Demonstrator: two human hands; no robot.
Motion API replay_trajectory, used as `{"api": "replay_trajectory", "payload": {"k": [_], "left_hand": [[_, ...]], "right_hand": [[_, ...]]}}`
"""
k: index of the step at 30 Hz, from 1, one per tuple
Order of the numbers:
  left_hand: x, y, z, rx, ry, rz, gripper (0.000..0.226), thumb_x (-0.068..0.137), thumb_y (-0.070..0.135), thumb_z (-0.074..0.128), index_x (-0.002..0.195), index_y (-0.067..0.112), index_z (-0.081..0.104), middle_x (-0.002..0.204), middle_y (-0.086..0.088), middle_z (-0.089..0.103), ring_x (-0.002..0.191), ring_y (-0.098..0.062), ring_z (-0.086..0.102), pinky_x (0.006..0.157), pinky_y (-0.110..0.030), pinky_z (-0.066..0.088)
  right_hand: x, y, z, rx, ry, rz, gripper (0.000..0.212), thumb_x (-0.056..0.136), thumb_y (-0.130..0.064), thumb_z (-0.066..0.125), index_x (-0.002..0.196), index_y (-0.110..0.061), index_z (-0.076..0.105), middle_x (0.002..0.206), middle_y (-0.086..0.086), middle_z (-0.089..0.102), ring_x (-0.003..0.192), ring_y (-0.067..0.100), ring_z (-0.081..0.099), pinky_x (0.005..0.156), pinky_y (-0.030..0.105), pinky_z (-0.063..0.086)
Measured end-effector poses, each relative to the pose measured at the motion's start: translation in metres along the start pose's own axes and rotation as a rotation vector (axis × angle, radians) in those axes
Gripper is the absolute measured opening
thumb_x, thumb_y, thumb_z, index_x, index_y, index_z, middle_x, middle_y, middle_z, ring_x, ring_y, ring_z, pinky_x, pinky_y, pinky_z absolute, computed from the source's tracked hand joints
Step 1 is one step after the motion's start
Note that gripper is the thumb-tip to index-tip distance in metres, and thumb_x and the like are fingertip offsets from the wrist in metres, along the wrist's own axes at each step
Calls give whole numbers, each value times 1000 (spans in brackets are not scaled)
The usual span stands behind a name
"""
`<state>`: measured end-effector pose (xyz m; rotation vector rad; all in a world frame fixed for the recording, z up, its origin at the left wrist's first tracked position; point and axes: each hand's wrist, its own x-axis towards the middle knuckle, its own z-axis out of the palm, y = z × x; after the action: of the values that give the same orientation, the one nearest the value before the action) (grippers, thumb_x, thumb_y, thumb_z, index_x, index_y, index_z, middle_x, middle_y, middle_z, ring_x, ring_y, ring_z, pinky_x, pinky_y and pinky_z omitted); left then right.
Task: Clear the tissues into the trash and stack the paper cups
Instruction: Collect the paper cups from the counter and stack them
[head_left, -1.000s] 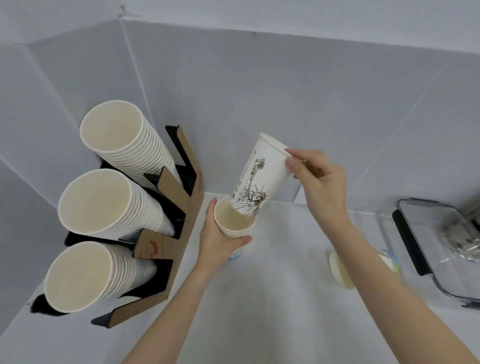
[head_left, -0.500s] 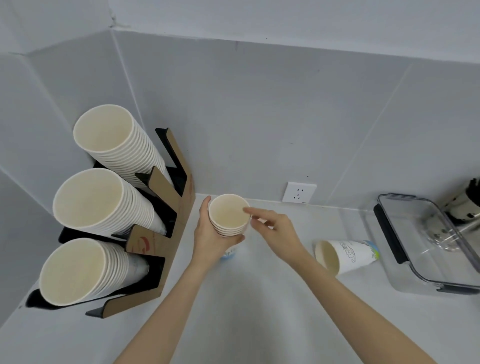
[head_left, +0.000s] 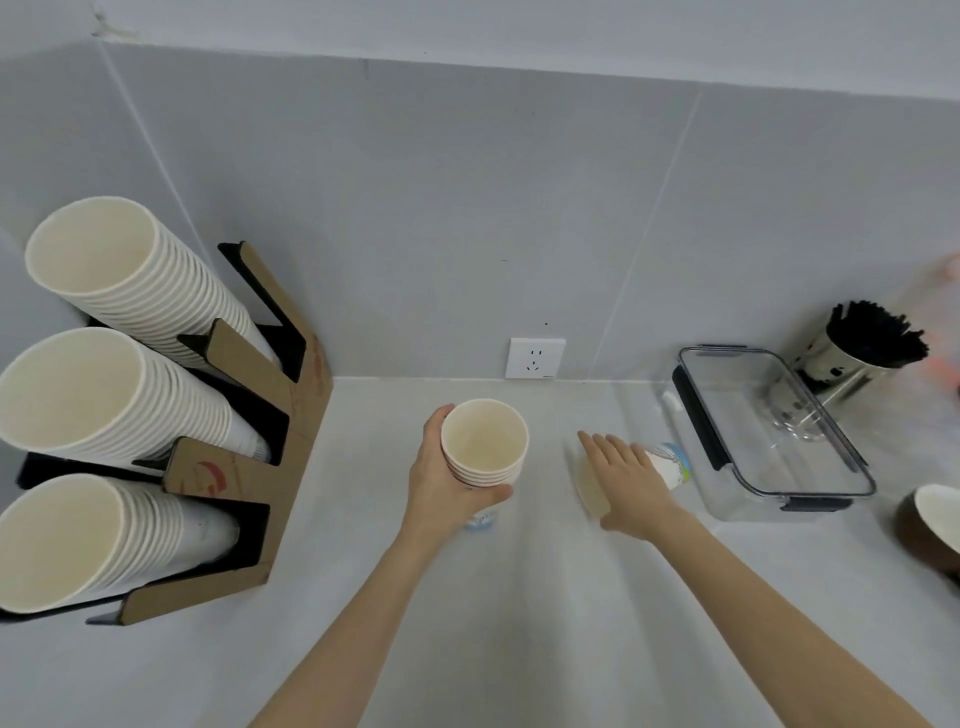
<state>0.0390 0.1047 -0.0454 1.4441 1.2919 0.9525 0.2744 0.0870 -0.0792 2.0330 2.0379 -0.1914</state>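
Observation:
My left hand (head_left: 441, 483) grips a small stack of nested paper cups (head_left: 484, 447), held upright above the white counter with the mouth facing up. To its right a single printed paper cup (head_left: 670, 465) lies on its side on the counter. My right hand (head_left: 626, 480) is spread over that lying cup with fingers apart, covering most of it; I cannot tell whether the palm touches it. No tissues are in view.
A cardboard rack (head_left: 249, 457) at the left holds three long rows of cups. A clear lidded container (head_left: 769, 431), a metal holder of black straws (head_left: 857, 348) and a brown bowl (head_left: 932, 519) stand at the right. A wall socket (head_left: 535, 357) sits behind.
My right hand pushed the tall printed cup down into the stack held by my left, let go, then moved right over the cup lying on the counter.

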Motion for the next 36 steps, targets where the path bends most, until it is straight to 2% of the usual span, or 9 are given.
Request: {"api": "replay_trajectory", "payload": {"k": [5, 10, 13, 17, 21, 25, 28, 32, 36], "left_hand": [[-2, -5, 2, -6, 7, 10, 94, 45, 7, 88, 115, 39, 34, 114, 15, 54, 102, -7, 53, 80, -13, 43], [-1, -7, 1, 10, -15, 12, 92, 46, 8, 87, 106, 51, 32, 108, 27, 51, 99, 18, 49, 74, 2, 43], [-2, -6, 1, 15, -18, 9, 93, 46, 9, 87, 110, 48, 31, 108, 27, 50, 100, 3, 52, 77, -6, 43], [-2, -5, 0, 32, -17, 17, 92, 47, 10, 87, 109, 48, 31, 107, 28, 50, 101, -8, 52, 77, -9, 42], [-2, 0, 0, 51, -12, 6, 92, 46, 14, 88, 112, 44, 31, 107, 18, 54, 100, -11, 53, 81, -22, 43], [-3, 1, -1, 65, -18, -14, 97, 46, 15, 88, 122, 34, 31, 108, 14, 56, 100, -14, 55, 82, -26, 44], [-4, 3, -4, 67, -30, -27, 97, 47, 15, 88, 123, 33, 31, 106, 12, 57, 98, -15, 58, 82, -26, 46], [-8, 5, -7, 57, -39, -37, 95, 49, 15, 86, 123, 36, 31, 105, 13, 54, 95, -14, 56, 76, -22, 44], [-12, 3, -9, 38, -26, -25, 88, 51, 14, 86, 113, 43, 31, 100, 24, 54, 96, -11, 56, 70, -8, 44]], "right_hand": [[5, 6, 14, 28, 59, -44, 108, 67, -18, 75, 144, -13, 0, 147, 8, 27, 140, 26, 20, 117, 38, 12], [11, 9, 7, -89, 20, -96, 111, 63, -7, 76, 143, -17, 0, 143, 12, 27, 135, 31, 24, 115, 36, 19], [14, 10, 1, -36, 30, -96, 99, 65, -5, 72, 141, -11, 10, 141, 11, 33, 132, 29, 29, 114, 33, 22], [8, 2, -45, 432, 241, 19, 96, 60, -18, 77, 138, -11, 22, 141, 9, 39, 130, 27, 35, 105, 34, 32], [-16, -22, -115, 1076, 585, 95, 87, 59, -24, 83, 130, -23, 33, 122, -5, 49, 106, 13, 48, 83, 23, 37], [-35, -44, -153, 1317, 610, -58, 79, 52, -35, 79, 121, -31, 42, 109, -20, 55, 102, 2, 54, 83, 20, 46], [-37, -61, -148, 1273, 493, -134, 84, 45, -43, 79, 120, -31, 44, 112, -13, 58, 103, 6, 57, 87, 26, 48], [-32, -82, -118, 1043, 355, -165, 89, 53, -34, 86, 128, -27, 39, 122, -14, 46, 114, 9, 45, 93, 24, 37], [-27, -93, -84, 720, 202, -244, 110, 51, -66, 67, 140, -17, 25, 141, -1, 39, 134, 19, 30, 110, 33, 27]]}}
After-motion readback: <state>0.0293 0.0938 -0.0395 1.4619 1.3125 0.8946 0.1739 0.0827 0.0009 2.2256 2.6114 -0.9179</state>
